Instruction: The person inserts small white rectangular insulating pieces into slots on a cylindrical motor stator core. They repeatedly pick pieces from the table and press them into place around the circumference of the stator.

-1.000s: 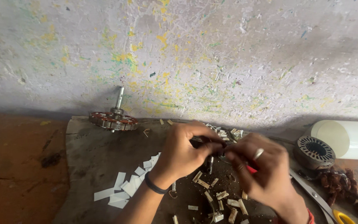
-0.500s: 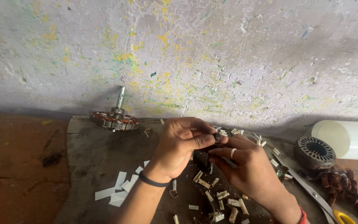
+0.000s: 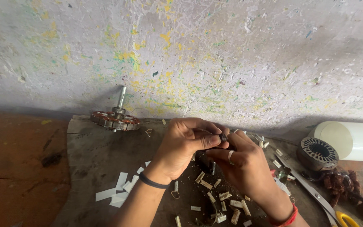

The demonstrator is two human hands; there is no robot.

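Left hand [image 3: 183, 145]: curled over from the left, thumb and fingers pinched onto a small dark metal piece [image 3: 222, 137], held up in front of the wall.
Right hand [image 3: 242, 162]: meets it from below, fingers bent and closed under the same piece (a ring shows on one finger); whether it grips the piece or only steadies it is hard to tell.
Small dark piece: above the mat [image 3: 93, 155], between both hands, raised clear of the litter, probably so the fingertips can work on its end.
Below the hands: short pale scraps [image 3: 215, 197] scattered on the mat, with white paper strips [image 3: 120, 187] to the left.
Far left: a wound rotor on a shaft [image 3: 115, 118], resting against the wall, well apart.
Right side: a round slotted metal core [image 3: 318, 152] beside a white tube [image 3: 353, 141], a clump of reddish wire [image 3: 341, 185], and a long flat blade [image 3: 309, 187].
Hidden: most of the dark piece is covered by fingers, so its shape is unclear; the yellow-handled tool [image 3: 344, 218] is cut off at the bottom edge.
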